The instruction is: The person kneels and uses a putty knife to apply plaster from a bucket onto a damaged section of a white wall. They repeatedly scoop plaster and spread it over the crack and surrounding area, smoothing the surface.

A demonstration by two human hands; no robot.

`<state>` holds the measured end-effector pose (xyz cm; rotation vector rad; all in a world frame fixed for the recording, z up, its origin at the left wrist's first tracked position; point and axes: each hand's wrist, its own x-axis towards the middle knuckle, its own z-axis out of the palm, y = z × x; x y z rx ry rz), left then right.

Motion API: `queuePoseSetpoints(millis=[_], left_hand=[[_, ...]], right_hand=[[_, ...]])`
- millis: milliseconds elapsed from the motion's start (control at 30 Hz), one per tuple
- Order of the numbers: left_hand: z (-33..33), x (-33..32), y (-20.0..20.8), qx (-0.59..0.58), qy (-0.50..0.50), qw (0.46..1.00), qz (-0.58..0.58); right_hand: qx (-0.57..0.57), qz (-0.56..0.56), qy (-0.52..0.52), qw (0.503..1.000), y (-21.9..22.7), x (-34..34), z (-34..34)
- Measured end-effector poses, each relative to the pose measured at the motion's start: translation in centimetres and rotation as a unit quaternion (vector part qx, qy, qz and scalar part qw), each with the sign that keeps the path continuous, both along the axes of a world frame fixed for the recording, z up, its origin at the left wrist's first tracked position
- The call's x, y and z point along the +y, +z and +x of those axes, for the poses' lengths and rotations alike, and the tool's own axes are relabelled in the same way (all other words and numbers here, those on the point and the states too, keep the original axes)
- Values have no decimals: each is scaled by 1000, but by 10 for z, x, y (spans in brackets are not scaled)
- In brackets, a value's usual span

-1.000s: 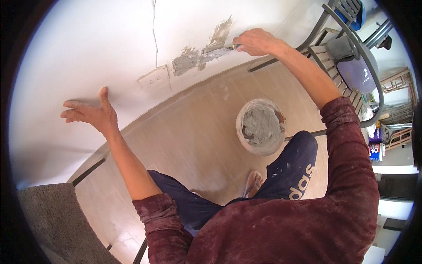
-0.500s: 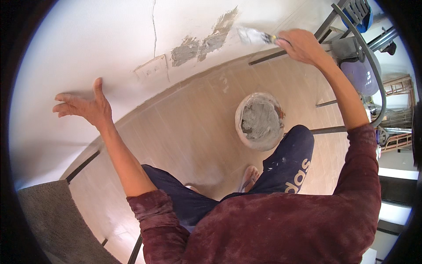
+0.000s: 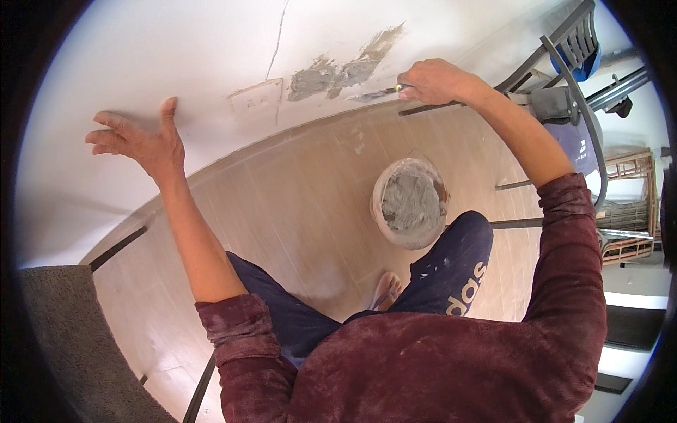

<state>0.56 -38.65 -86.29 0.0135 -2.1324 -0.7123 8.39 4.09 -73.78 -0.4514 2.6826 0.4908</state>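
My right hand (image 3: 434,81) is closed round the handle of a putty knife (image 3: 374,94). Its blade reaches left along the low part of the white wall (image 3: 190,56), just below and right of a grey plaster patch (image 3: 345,74); I cannot tell whether the blade touches the wall. With fingers spread, my left hand (image 3: 144,141) rests against the wall, left of a socket plate (image 3: 257,99) whose edges look smeared. On the floor before my knees stands a round bowl (image 3: 381,222) with wet grey plaster (image 3: 410,201) inside.
A thin crack (image 3: 278,39) runs up the wall above the socket. Close by my right arm is a dark-framed chair (image 3: 585,106) with things on it. At lower left lies a dark grey padded seat (image 3: 77,338). The tiled floor (image 3: 282,204) meets the wall in a curved line.
My right hand has moved left and down, bringing the putty knife lower, near the patch's bottom edge. The view has shifted slightly. My left hand remains spread at the wall.
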Motion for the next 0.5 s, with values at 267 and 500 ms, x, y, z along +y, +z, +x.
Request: queuePoseSetpoints(millis=[267, 500], left_hand=[[-4, -3, -5, 23, 10, 999, -24], [2, 0, 2, -6, 10, 1000, -8]], right_hand=[[151, 63, 13, 986, -8, 3, -29], [218, 36, 4, 975, -8, 32, -31]])
